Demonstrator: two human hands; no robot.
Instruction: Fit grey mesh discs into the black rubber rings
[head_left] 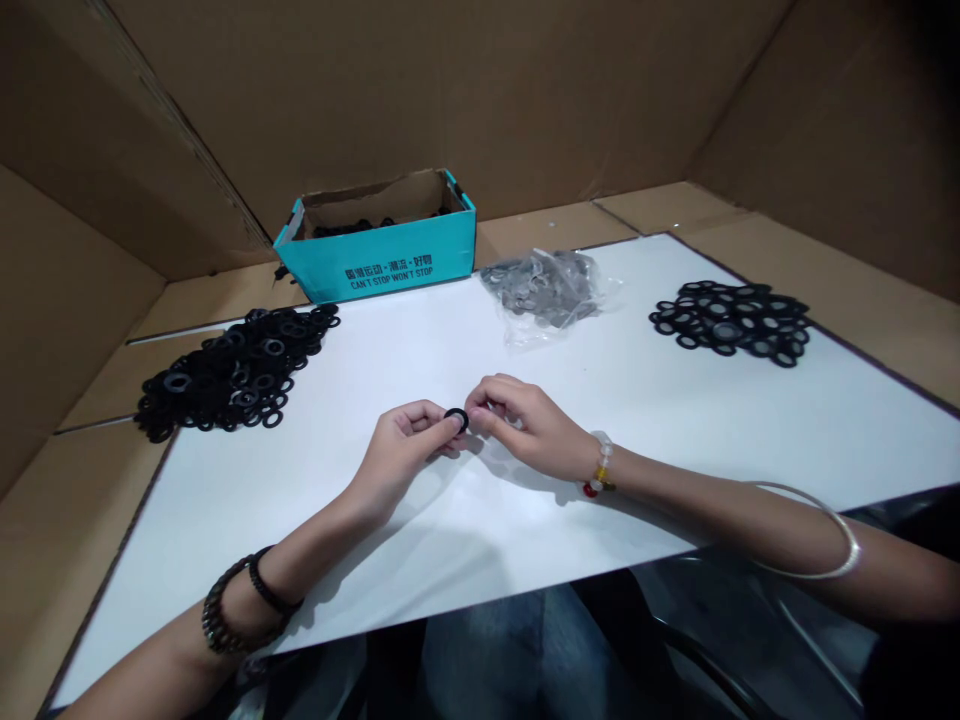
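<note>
My left hand (405,440) and my right hand (517,420) meet over the middle of the white board (675,450). Between their fingertips sits one small black rubber ring (456,418). The left thumb and fingers pinch it from the left. The right fingers are curled and press against it from the right; whether they also hold a small pale piece is too small to tell. A big heap of black rings (232,370) lies to the far left, a flatter spread of black rings (731,318) to the far right.
A teal cardboard box (382,255) with black rings inside stands at the back. Beside it lies a clear plastic bag of grey rings (544,287). Brown cardboard walls (525,90) enclose the back and sides. The board's near edge is above my lap.
</note>
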